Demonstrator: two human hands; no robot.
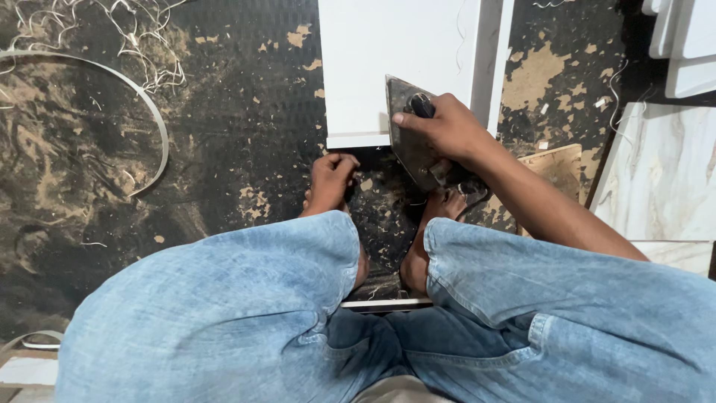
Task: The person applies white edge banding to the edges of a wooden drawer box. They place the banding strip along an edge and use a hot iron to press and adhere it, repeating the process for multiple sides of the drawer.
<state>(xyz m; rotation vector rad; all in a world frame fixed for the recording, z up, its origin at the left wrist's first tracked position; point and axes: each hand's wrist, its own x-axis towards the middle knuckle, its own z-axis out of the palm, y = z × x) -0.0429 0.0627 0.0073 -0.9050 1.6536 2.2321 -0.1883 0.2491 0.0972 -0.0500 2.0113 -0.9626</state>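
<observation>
The right hand [446, 125] has its grip closed around a dark, wedge-shaped metal iron [412, 138] tilted over the flat white board's [388, 60] near edge on the floor. The left hand [333, 177], fingers curled and pinching just below that edge, would do well to stay clear while the iron is pressed evenly.

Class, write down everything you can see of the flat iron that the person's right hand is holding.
The flat iron is a dark, worn, metal-looking tool with a pointed, wedge-shaped body and a black handle on top. The right hand grips that handle from above. The iron stands tilted, its tip pointing away from the person, its forward part over the near edge of the white board and its rear over the dark floor. A dark cord seems to trail from its rear. The left hand is beside it, not touching it.
</observation>
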